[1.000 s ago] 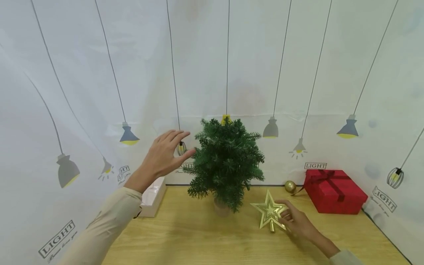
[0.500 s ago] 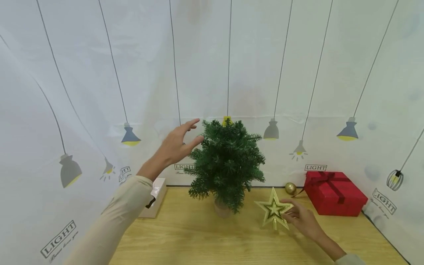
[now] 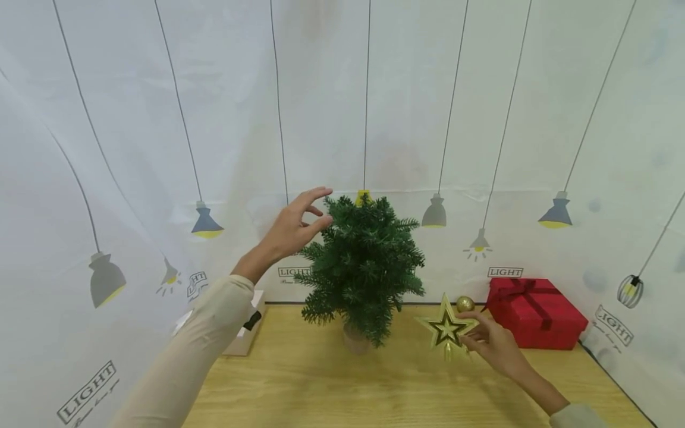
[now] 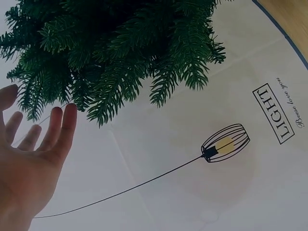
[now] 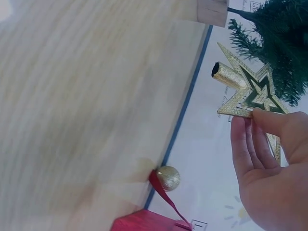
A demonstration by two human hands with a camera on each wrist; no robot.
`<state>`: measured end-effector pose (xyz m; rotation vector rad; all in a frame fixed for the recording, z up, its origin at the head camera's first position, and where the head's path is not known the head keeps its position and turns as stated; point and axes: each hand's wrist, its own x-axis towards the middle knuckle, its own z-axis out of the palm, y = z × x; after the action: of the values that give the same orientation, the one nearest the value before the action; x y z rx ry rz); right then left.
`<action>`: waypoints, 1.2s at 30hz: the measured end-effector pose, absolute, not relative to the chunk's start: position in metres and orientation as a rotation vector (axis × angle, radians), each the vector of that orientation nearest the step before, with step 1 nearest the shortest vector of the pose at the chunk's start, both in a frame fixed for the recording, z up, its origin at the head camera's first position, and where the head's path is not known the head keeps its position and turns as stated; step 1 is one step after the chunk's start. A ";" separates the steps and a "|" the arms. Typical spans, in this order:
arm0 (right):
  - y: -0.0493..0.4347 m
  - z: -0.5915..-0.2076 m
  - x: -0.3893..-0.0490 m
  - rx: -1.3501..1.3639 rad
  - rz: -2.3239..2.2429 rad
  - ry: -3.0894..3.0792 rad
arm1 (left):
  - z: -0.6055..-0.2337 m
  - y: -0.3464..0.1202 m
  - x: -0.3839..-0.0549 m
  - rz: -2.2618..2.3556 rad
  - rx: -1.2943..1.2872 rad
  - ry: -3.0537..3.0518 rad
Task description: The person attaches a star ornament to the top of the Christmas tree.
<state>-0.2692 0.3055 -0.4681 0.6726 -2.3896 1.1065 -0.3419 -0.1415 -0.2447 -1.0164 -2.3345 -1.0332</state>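
Observation:
A small green artificial Christmas tree [image 3: 369, 267] stands upright on a light wooden base [image 3: 355, 340]. My left hand [image 3: 291, 229] is raised by the tree's upper left side, thumb and fingers spread apart; in the left wrist view its fingertips lie close to the needles, and whether they touch cannot be told. Right of the tree, my right hand [image 3: 497, 345] pinches a gold star tree topper [image 3: 447, 330] by one side between thumb and fingers. The topper is held up, and its hollow socket [image 5: 228, 76] shows in the right wrist view.
A gold ball ornament [image 3: 465, 304] lies at the table's back edge. Beside it sits a red gift box [image 3: 540, 315] with a dark ribbon. A pale box [image 3: 243, 342] is partly behind my left forearm. The wall sheet with printed lamps rises behind the wooden table [image 3: 321, 392].
My left hand has moved right and up, nearer the treetop, its fingers drawing somewhat closer together. My right hand has shifted slightly right and up with the star topper.

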 end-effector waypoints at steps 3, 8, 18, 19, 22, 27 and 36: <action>0.308 -0.460 -0.269 0.672 1.077 -2.380 | -0.245 -0.141 -0.344 -1.054 -1.029 -2.315; 0.312 -0.443 -0.269 0.680 1.018 -2.364 | -0.245 -0.141 -0.345 -1.124 -1.040 -2.295; 0.320 -0.414 -0.271 0.690 0.980 -2.377 | -0.246 -0.143 -0.346 -1.186 -1.019 -2.252; 0.321 -0.411 -0.271 0.685 0.977 -2.383 | -0.246 -0.143 -0.347 -1.186 -1.016 -2.250; 0.322 -0.401 -0.269 0.680 0.937 -2.374 | -0.246 -0.143 -0.347 -1.189 -1.008 -2.241; 0.324 -0.381 -0.271 0.687 0.902 -2.357 | -0.246 -0.142 -0.343 -1.221 -0.970 -2.244; 0.327 -0.349 -0.273 0.685 0.881 -2.333 | -0.249 -0.144 -0.347 -1.271 -0.959 -2.235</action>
<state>-0.2728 0.3265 -0.3491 0.6851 -2.3331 0.8813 -0.3475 -0.1444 -0.2493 -0.9585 -2.2345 -1.2715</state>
